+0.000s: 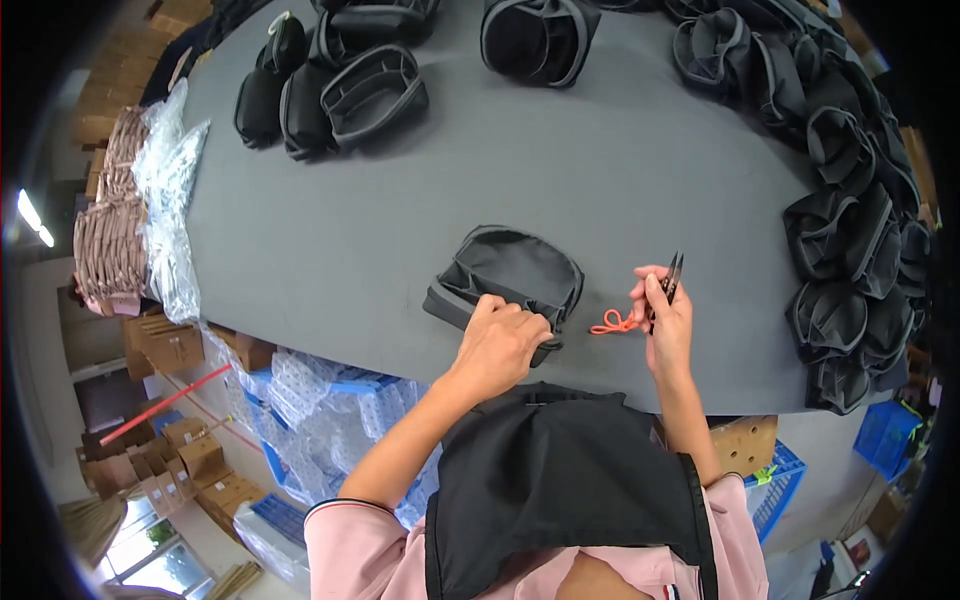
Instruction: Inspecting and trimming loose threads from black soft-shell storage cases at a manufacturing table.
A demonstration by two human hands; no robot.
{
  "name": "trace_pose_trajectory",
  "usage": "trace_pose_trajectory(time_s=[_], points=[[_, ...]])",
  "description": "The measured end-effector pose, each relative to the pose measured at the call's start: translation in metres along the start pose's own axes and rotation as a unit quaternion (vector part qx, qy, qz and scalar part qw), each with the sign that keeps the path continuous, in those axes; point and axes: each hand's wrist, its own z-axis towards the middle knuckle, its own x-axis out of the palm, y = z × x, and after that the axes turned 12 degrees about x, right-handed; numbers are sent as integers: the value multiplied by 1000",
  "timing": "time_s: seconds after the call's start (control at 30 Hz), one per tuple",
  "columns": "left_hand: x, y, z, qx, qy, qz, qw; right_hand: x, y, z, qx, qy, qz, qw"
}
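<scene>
A small black fabric pouch (515, 262) lies in front of me on the grey table, its mouth open and inner dividers showing. My left hand (503, 338) is closed over the pouch's near edge, its fingers curled on the fabric. To the right of the pouch, my right hand (664, 308) grips a pair of dark thread snips (675, 272), with the pointed blades facing away from me. A looped orange cord (614, 322) trails from beneath that hand toward the pouch. Whether the cord is tied to the snips is hidden by the fingers.
Several black pouches (375, 95) stand at the far left, and one more (538, 40) at the far middle. A long heap of black pouches (840, 230) lines the right edge. Clear plastic bags (172, 200) lie along the left edge of the grey table (330, 230).
</scene>
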Motion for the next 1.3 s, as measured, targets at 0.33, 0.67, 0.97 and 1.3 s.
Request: trace_pose_trajectory(time_s=[0.33, 0.67, 0.97, 1.3], points=[[-34, -5, 13, -17, -33, -38, 999, 49, 10, 36, -13, 88, -280, 956], [-24, 73, 11, -457, -396, -688, 401, -9, 25, 19, 84, -74, 31, 993], [-274, 182, 95, -108, -470, -168, 860, -48, 53, 16, -31, -62, 33, 997], [-168, 204, 99, -184, -279, -59, 940, -127, 191, 174, -307, -342, -322, 828]])
